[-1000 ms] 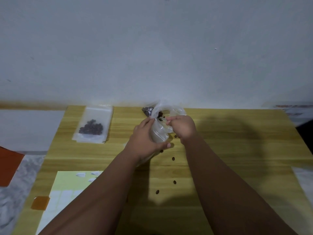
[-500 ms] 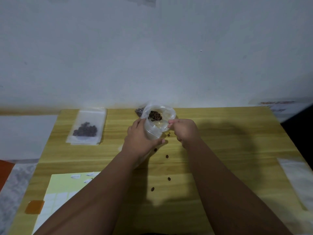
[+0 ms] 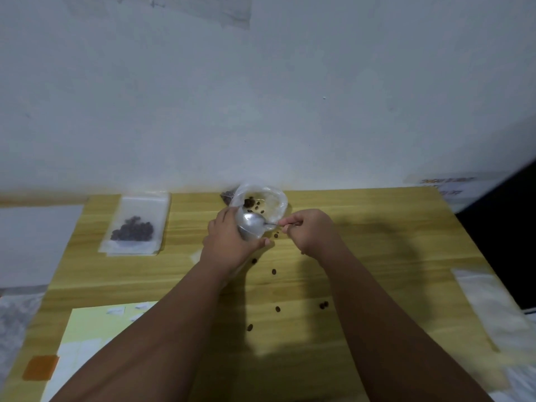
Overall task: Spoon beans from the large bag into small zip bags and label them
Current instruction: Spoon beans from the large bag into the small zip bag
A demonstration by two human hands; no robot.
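A small zip bag (image 3: 272, 203) is gripped by the left hand (image 3: 229, 245); a spoon (image 3: 255, 221) is pinched by the right hand (image 3: 311, 230). Loose beans (image 3: 274, 271) are scattered at 6 o'clock on the counter (image 3: 377, 256).

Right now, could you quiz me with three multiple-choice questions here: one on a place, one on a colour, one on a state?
1. The filled zip bag lies: A) at the table's far left; B) at its right edge; C) on the floor.
2. The square patch by the label sheet is: A) blue; B) orange; C) black.
3. The clear bag in the left hand is: A) zipped shut; B) folded flat; C) open-mouthed.
Answers: A, it lies near the far-left corner; B, plainly orange; C, its rim gapes round, beans showing inside.
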